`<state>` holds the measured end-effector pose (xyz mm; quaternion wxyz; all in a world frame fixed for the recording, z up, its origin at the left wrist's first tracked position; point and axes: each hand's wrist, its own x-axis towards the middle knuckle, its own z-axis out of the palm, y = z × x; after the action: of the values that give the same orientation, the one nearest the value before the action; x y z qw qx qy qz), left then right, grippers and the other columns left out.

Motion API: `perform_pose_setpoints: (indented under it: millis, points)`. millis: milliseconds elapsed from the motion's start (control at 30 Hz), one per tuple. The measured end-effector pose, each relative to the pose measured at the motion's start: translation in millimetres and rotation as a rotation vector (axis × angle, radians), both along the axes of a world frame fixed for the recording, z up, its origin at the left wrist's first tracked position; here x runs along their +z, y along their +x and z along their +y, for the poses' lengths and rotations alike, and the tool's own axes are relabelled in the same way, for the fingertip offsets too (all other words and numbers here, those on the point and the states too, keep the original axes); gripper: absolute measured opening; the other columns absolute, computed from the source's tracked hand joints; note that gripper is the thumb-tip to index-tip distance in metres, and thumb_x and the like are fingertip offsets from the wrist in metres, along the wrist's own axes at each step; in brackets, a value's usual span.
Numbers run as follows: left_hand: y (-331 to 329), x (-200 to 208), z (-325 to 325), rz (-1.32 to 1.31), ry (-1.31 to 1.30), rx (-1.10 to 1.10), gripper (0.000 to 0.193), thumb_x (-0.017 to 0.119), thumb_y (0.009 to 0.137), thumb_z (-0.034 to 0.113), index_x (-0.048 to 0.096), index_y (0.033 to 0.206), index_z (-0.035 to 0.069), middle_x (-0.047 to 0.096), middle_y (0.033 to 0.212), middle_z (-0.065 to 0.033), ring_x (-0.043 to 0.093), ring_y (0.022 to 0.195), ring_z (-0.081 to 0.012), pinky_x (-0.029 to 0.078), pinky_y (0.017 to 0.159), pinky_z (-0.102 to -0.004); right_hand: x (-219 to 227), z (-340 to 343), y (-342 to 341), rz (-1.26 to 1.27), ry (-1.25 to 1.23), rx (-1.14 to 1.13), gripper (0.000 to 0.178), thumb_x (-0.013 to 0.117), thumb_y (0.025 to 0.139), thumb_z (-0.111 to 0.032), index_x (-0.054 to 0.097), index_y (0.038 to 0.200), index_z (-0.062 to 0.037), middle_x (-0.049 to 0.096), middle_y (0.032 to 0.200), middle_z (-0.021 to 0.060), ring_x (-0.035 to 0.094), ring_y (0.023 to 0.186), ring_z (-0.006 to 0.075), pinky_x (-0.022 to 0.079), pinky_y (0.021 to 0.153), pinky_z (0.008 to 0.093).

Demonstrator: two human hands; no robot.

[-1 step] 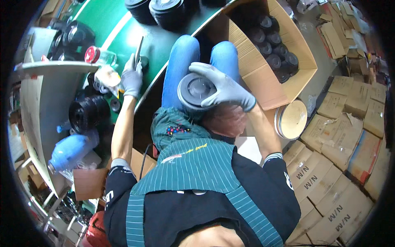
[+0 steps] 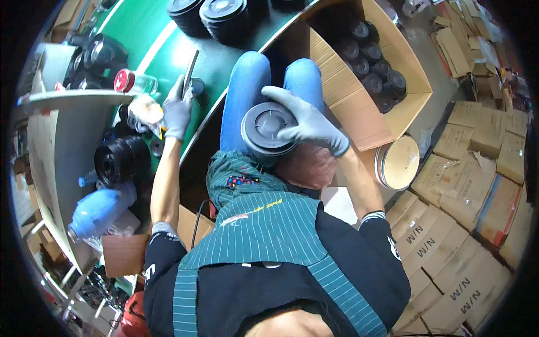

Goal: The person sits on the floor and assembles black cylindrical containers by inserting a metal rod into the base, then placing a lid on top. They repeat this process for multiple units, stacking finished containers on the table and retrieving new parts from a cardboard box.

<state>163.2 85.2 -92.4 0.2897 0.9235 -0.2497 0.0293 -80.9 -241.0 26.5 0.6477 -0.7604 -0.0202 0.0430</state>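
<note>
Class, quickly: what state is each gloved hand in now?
Left hand: closed, holding a slim dark tool.
Right hand: curved, holding a round black part.

Gloved left hand point(image 2: 178, 115) extended forward, fingers curled closed, left forearm point(image 2: 166, 182) nearly straight, gloved right hand point(image 2: 314, 126) turned inward, fingers and thumb parted, right forearm point(image 2: 360, 182) slanting inward.

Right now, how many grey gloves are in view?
2: one on the left hand, which holds a slim dark tool over the green table; the other on the right hand, which grips a black round object over the blue jeans. More could be hidden from view.
</note>
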Motion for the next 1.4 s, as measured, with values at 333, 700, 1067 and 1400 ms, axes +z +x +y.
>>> perform_pose_setpoints:
  millis: [333,700,1067,1400]
  points:
    - [-114,197,-125,0.384,0.025,-0.769,0.053,0.076,0.091,0.009,0.066,0.143,0.004,0.075,0.119,-0.0211,0.074,0.105,-0.0395,0.059,0.095,-0.0424,-40,-13,3,0.032,1.345,-0.364,0.043,0.052,0.116,-0.034,0.065,0.137,0.0012,0.065,0.069,-0.0011,0.077,0.092,0.0232,0.052,0.115,0.0566]
    - [-165,206,-150,0.031,0.029,-0.581,0.074,0.068,0.099,0.032,0.044,0.159,-0.003,0.049,0.159,-0.0265,0.042,0.152,-0.0471,0.029,0.128,-0.0576,-103,-30,9,-0.085,1.197,-0.133,0.043,0.046,0.117,-0.037,0.070,0.122,-0.0019,0.051,0.065,-0.0008,0.066,0.091,0.0216,0.050,0.109,0.0525]
    - [-66,107,-143,0.929,-0.592,-0.699,0.058,0.032,0.120,0.043,0.061,0.150,0.002,0.069,0.142,-0.0210,0.068,0.132,-0.0298,0.047,0.121,-0.0437,16,8,-51,-0.444,0.197,-0.037,0.009,0.068,0.077,-0.006,0.076,0.073,-0.0060,0.069,0.074,0.0066,0.075,0.095,0.0283,0.048,0.116,0.0621]
    - [-72,77,-245,0.687,-0.548,-1.202,0.045,0.043,0.115,0.032,0.067,0.140,0.004,0.076,0.125,-0.0165,0.074,0.116,-0.0254,0.057,0.105,-0.0407,67,67,1,-0.384,-0.423,0.934,0.028,0.065,0.096,-0.023,0.071,0.072,-0.0103,0.063,0.060,0.0028,0.068,0.061,0.0228,0.060,0.072,0.0457]
